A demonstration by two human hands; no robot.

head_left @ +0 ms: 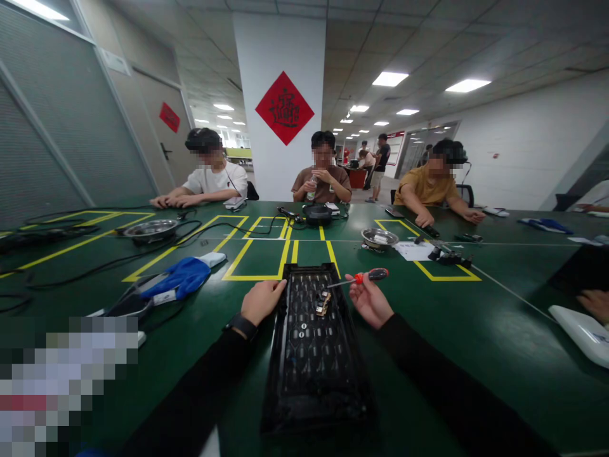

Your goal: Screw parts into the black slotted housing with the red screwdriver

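Observation:
A long black tray (pixel 314 381) with a ribbed inside lies on the green table in front of me. My left hand (pixel 261 300) rests at its upper left edge, fingers together against the rim; nothing else shows in it. Beyond the right edge, my right hand (pixel 370 301) holds a screwdriver (pixel 378 274) with a red and black handle, its shaft pointing left over the tray. Close to the tip, a small metal and black part (pixel 323 304) lies inside the tray. Two small round pale pieces (pixel 302 330) sit lower down, left of the middle.
Blue gloves (pixel 183 278) and cables lie to the left. Metal bowls stand at the left (pixel 151 230) and right (pixel 379 238). Small black parts (pixel 450 256) and a paper are at the right. Several people sit around the table; a hand (pixel 594 304) shows at the far right.

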